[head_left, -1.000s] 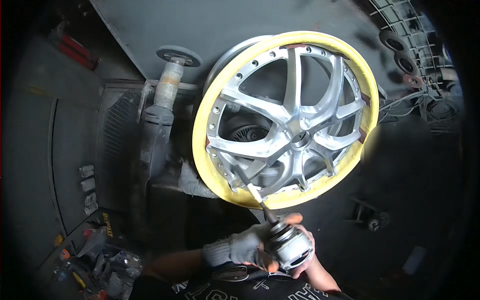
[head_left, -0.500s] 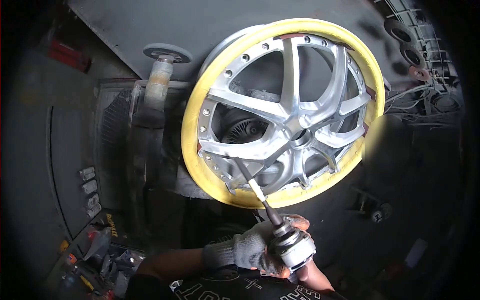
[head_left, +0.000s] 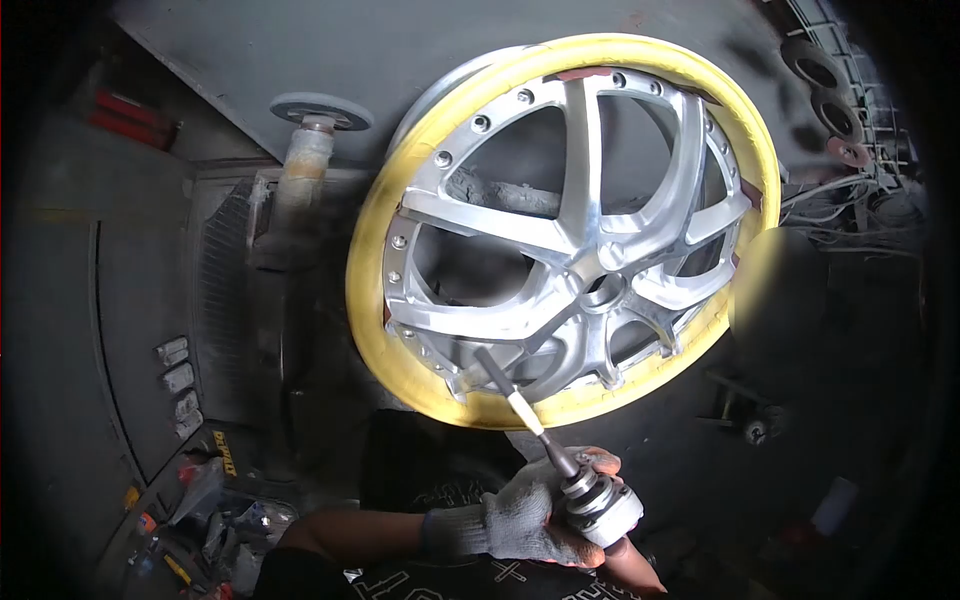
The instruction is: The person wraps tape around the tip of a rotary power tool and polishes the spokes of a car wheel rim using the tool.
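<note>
My left hand [head_left: 530, 512], in a grey glove with orange finger areas, is closed around the front of a die grinder [head_left: 604, 512] with a silver body. From it a long thin shaft with a dark and white wrapped section [head_left: 522, 408] slants up and left. Its dark tip overlaps the lower-left spoke area of a silver alloy wheel [head_left: 590, 230]; contact cannot be made out. Yellow tape [head_left: 372, 270] covers the wheel's rim. Behind the grinder's rear end is my right hand [head_left: 621, 550]; only a little of it shows and its fingers are hidden.
Left of the wheel, a grey round disc [head_left: 322, 110] sits on a wrapped post [head_left: 306, 165]. Bags and loose items [head_left: 220, 520] pile up at the lower left. Abrasive discs [head_left: 836, 115] hang on a wire rack at the upper right.
The grinder and my left hand have shifted right and slightly down in view. The shaft tip now appears lower against the spoke. The wheel's left side has shifted left and down in view.
</note>
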Available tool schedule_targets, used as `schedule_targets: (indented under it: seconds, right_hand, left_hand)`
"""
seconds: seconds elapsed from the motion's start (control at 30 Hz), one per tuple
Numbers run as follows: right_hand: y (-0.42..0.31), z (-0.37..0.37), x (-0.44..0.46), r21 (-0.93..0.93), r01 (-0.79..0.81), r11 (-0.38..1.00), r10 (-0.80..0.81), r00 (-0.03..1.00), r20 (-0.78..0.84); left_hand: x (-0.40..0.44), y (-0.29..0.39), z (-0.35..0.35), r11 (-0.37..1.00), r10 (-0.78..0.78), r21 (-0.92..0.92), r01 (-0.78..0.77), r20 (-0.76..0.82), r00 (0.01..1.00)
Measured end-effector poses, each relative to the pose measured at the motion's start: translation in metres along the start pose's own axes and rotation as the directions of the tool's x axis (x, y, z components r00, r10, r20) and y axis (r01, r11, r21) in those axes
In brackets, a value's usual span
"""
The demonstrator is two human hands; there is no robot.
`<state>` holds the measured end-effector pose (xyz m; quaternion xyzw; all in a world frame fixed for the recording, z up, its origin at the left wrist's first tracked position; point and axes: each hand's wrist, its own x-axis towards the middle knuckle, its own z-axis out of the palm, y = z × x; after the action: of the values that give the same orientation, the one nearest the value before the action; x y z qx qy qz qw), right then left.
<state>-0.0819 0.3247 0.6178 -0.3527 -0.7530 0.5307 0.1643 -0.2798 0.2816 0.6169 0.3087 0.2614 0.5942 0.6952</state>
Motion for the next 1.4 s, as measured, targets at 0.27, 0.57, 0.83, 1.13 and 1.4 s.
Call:
schedule_targets:
  seconds: [0.27,0.57,0.83,1.13,1.4]
  right_hand:
    - [-0.071,0.008,0.020,-0.010,-0.668,0.744,0.667,0.743,0.056]
    - [-0.117,0.033,0.063,-0.063,-0.805,0.590,0.807,0.588,0.050]
    - [-0.082,0.050,0.047,-0.578,0.027,0.815,0.002,0.999,0.049]
    - [-0.053,0.014,0.018,-0.107,-0.036,0.994,0.039,0.999,0.028]
    - [-0.058,-0.020,0.049,-0.142,0.181,0.973,-0.182,0.983,0.005]
  left_hand:
    - [-0.012,0.009,-0.019,0.988,0.127,0.106,-0.109,-0.177,0.976]
    - [-0.010,0.027,-0.036,0.955,0.250,0.197,-0.221,-0.138,0.958]
    - [-0.007,0.032,-0.038,0.947,0.277,0.159,-0.278,0.033,0.960]
    - [-0.016,0.059,-0.014,0.879,-0.348,-0.301,0.371,0.129,0.929]
    - [-0.007,0.068,0.023,0.859,-0.405,-0.378,0.346,-0.089,0.910]
